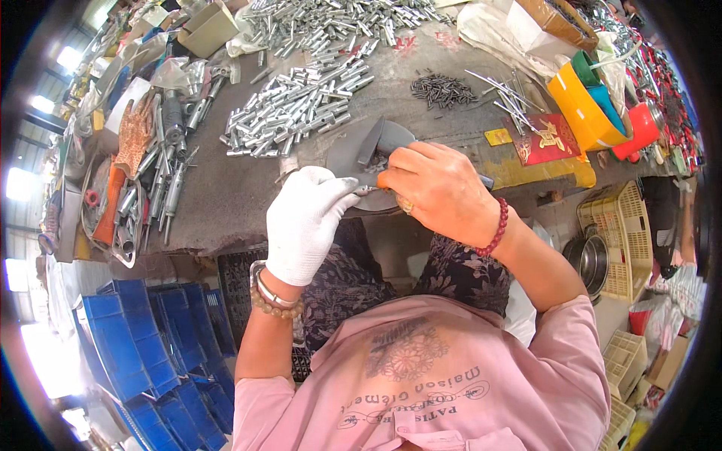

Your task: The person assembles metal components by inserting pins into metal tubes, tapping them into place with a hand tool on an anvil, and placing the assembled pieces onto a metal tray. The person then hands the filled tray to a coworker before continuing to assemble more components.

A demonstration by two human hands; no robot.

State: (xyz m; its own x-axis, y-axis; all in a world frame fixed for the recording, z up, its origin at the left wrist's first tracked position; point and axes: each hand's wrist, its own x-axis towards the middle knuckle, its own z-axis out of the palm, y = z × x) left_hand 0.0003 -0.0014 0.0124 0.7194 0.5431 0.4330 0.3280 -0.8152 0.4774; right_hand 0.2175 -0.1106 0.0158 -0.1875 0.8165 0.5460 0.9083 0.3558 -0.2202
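My left hand (pixel 307 218), in a white knit glove, pinches a small silvery metal part (pixel 365 189) between thumb and fingertips. From the other side my bare right hand (pixel 444 188) is closed at the same part, thumb and forefinger together; what lies inside its fingers is hidden. Both hands meet just above the near edge of the bench. Right behind them sits a dark grey rounded holder (pixel 342 154) with an upright flap, partly covered by my hands. Beyond it lies a heap of short silvery metal tubes (pixel 297 109), and to its right a small pile of dark screw-like pieces (pixel 444 90).
A larger heap of tubes (pixel 338 22) covers the far bench. Tools (pixel 173 150) and an orange patterned glove (pixel 135 128) lie at the left. Thin metal rods (pixel 515 105), a red card (pixel 547 139) and a cut yellow container (pixel 583 109) are at the right. Blue bins (pixel 131 338) stand below left.
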